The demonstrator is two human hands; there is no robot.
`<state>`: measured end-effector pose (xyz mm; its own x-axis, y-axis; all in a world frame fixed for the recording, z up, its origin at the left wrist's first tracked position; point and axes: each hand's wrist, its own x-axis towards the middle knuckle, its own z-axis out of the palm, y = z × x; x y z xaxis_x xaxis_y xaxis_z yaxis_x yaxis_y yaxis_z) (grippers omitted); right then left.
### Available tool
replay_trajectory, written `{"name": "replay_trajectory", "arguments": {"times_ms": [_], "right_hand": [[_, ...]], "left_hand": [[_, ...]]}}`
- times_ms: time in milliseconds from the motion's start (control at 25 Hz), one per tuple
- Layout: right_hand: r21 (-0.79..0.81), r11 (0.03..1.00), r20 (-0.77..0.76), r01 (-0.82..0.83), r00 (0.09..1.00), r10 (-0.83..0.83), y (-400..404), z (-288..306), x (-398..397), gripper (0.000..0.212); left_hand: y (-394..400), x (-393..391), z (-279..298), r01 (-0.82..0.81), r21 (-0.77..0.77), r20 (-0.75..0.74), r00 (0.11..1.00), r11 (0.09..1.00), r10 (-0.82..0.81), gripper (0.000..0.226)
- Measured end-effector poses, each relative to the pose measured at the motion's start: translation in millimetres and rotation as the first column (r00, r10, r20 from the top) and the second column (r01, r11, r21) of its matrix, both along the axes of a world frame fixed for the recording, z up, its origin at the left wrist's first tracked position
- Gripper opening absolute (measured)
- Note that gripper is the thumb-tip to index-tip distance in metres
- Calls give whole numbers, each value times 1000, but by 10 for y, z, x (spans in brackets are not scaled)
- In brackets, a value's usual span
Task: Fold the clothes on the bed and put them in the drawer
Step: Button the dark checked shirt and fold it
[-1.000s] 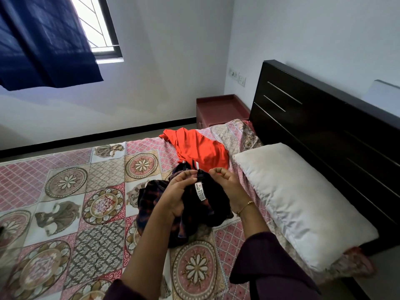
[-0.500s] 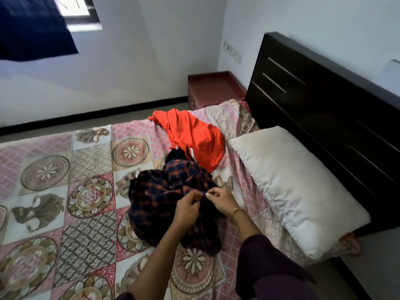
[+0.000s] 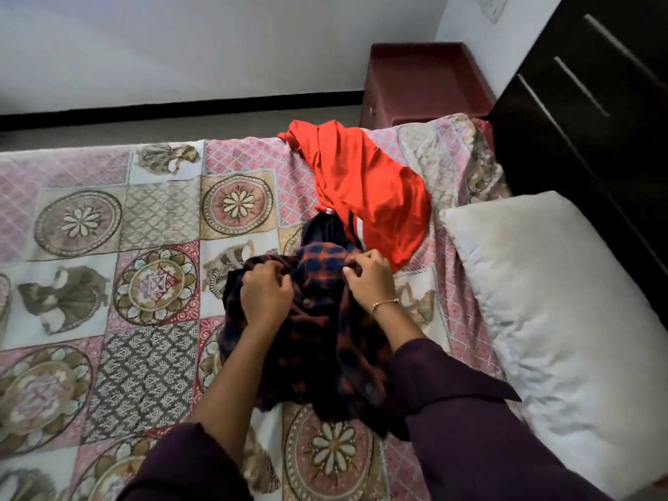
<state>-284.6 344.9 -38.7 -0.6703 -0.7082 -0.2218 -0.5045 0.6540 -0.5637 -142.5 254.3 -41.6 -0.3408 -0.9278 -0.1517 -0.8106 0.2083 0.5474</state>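
Observation:
A dark checked shirt (image 3: 318, 348), navy and orange, lies crumpled on the patterned bedspread (image 3: 144, 269) in the middle of the view. My left hand (image 3: 265, 296) grips its cloth on the left side, fingers curled into the fabric. My right hand (image 3: 368, 280), with a thin gold bangle at the wrist, pinches the shirt's upper edge on the right. Behind the shirt lies an orange-red garment (image 3: 368, 189), spread loosely toward the far edge of the bed. A dark red bedside cabinet (image 3: 423, 81) stands past the bed's far corner.
A white pillow (image 3: 564, 320) lies on the right of the bed against the black headboard (image 3: 585, 113). Grey floor and a white wall with a black skirting run along the far side of the bed.
Both hands lowered the checked shirt from chest height onto the bed and moved apart along its upper edge. The view tipped down, losing the window and curtain.

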Motion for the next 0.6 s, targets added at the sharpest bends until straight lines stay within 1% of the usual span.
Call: {"name": "replay_trajectory", "arguments": {"times_ms": [40,80,120,160,200,240,280,320,360,400,440,480,520,560,600], "right_hand": [[13,996,-24,-83,996,83,-172,-58,-47,43],[50,983,-24,-175,984,177,-348,-133,-98,57],[113,956,8,-272,962,273,-492,-208,-129,66],[182,913,70,-366,930,360,-583,-292,-148,67],[259,854,151,-452,892,426,-656,-352,-157,55],[353,777,255,-521,853,456,-702,-390,-157,36],[448,696,366,-562,825,430,-733,-400,-151,24],[517,640,435,-569,818,376,-765,-415,-163,24],[549,628,442,-551,829,342,-787,-413,-190,31],[554,676,352,-486,873,339,-828,-420,-226,37],[510,765,181,-393,919,351,-888,-423,-244,39],[408,849,33,-335,935,353,-936,-453,-255,36],[296,883,-24,-365,921,389,-989,-515,-269,36],[242,840,8,-486,867,499,-1059,-583,-269,44],[244,751,104,-613,787,609,-1114,-651,-252,55]], "left_hand": [[-195,26,-129,-49,15,85,995,999,47,42],[-391,49,-252,-106,77,160,983,991,92,57],[-540,77,-360,-158,166,207,971,973,122,70],[-624,98,-439,-194,259,213,967,946,140,74],[-660,102,-511,-216,321,177,970,922,165,68],[-658,85,-559,-216,356,90,976,909,197,54],[-611,62,-559,-182,383,-29,978,906,208,42],[-531,38,-539,-99,422,-141,975,901,173,37],[-436,15,-506,25,481,-235,967,876,102,39],[-347,8,-467,157,555,-309,951,817,27,42],[-287,10,-447,246,616,-354,935,748,-15,41],[-262,13,-468,262,641,-377,926,721,-1,35],[-265,21,-492,205,615,-391,918,762,68,28],[-305,53,-549,73,537,-376,913,840,161,30],[-359,85,-590,-80,434,-334,911,897,242,40]]}}
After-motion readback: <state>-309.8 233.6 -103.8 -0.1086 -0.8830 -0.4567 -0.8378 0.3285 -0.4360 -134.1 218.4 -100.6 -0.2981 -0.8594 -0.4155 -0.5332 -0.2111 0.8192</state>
